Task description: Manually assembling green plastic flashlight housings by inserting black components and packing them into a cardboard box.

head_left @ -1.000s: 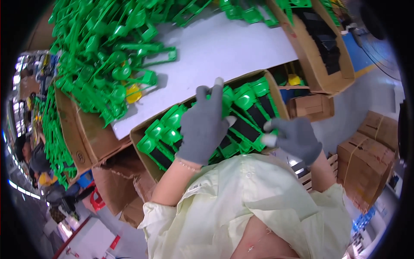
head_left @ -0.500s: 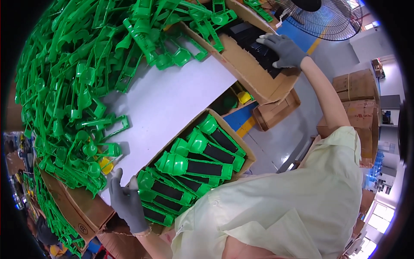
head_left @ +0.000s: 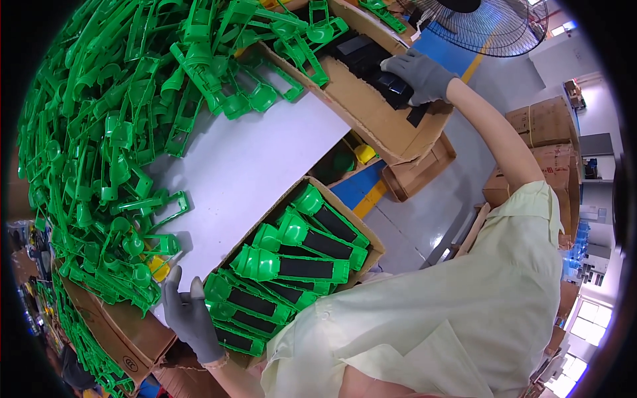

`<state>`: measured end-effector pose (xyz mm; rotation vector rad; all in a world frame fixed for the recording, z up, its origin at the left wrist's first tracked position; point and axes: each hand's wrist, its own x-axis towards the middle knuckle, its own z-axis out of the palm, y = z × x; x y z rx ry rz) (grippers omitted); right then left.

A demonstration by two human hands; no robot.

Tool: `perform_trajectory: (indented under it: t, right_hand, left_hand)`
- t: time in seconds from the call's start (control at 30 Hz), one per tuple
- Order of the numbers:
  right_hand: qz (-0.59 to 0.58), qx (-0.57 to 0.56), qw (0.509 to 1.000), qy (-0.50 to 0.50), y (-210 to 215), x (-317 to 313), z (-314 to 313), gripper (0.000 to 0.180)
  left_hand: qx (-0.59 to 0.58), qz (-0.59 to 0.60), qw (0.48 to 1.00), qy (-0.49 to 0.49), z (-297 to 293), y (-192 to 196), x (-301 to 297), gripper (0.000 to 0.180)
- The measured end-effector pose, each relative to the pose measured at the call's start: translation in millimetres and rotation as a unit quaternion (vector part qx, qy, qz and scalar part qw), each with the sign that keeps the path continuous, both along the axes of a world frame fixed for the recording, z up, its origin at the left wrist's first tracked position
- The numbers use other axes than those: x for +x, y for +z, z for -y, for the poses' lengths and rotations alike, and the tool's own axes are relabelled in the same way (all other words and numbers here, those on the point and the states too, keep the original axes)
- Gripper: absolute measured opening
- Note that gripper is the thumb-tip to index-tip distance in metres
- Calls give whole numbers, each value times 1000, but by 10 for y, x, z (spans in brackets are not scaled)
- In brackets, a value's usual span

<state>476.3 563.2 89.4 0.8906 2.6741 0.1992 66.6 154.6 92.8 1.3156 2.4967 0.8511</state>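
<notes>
My right hand (head_left: 423,77), in a grey glove, reaches into a cardboard box (head_left: 361,99) at the upper right. Its fingers and thumb are apart over flat black strips (head_left: 397,89), touching them; no strip is lifted clear. Below the white tabletop's near edge, my left hand (head_left: 192,322), also gloved, is raised with fingers apart and nothing in it. Beside it, a second box (head_left: 377,255) holds several green plastic holders (head_left: 302,267) with black strips set in them. A yellow piece (head_left: 158,268) lies just beyond the left fingertips.
A big heap of bare green holders (head_left: 99,132) covers the left and far part of the white tabletop (head_left: 245,152). Another carton (head_left: 126,331) stands at lower left. A fan (head_left: 484,26), a shallow cardboard tray (head_left: 421,169) and stacked cartons (head_left: 541,152) are to the right.
The whole view has shifted slightly. My right hand's fingers have drawn in a little over the black strips, which have moved under them. My left hand stays raised and unfilled.
</notes>
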Motion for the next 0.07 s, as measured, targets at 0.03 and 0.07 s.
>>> perform_trajectory:
  t: [0.03,0.07]
  right_hand:
    - [20,-35,998,-41,37,-64,0,83]
    - [59,-68,994,-69,122,-160,18,84]
  left_hand:
    - [-3,7,1000,-1,-25,23,14,36]
    - [-7,13,1000,0,-62,52,37,36]
